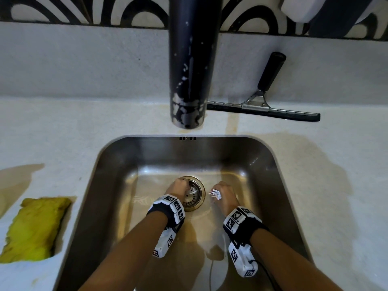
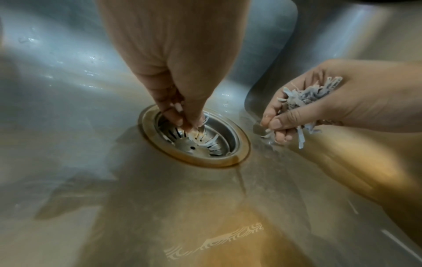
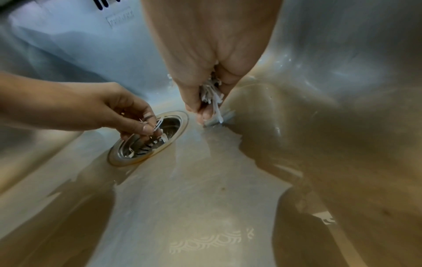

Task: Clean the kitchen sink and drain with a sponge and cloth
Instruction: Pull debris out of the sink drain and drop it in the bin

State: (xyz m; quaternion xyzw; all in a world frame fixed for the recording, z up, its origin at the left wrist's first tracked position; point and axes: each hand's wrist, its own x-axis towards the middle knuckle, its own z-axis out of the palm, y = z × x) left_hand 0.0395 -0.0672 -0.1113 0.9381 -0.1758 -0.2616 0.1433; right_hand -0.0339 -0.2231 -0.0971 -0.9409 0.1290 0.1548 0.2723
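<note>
Both hands are down in the steel sink (image 1: 117, 164). My left hand (image 1: 178, 186) reaches into the round drain strainer (image 1: 194, 195) and pinches white paper strips (image 2: 200, 124) lying in the basket (image 2: 200, 142). My right hand (image 1: 223, 193) hovers just right of the drain, fingers curled round a bunch of white paper strips (image 1: 215, 194) that stick out both ends of the fist (image 2: 308, 97). Its fingertips (image 3: 205, 113) touch the sink floor. More strips lie in the strainer (image 3: 148, 142). A yellow sponge (image 1: 35, 227) lies on the counter to the left.
The black faucet spout (image 1: 192, 59) hangs over the sink's back edge. A squeegee (image 1: 266, 106) lies on the counter behind the sink at the right. The counter (image 1: 336, 175) shows wet brownish stains around the sink. The sink floor is wet.
</note>
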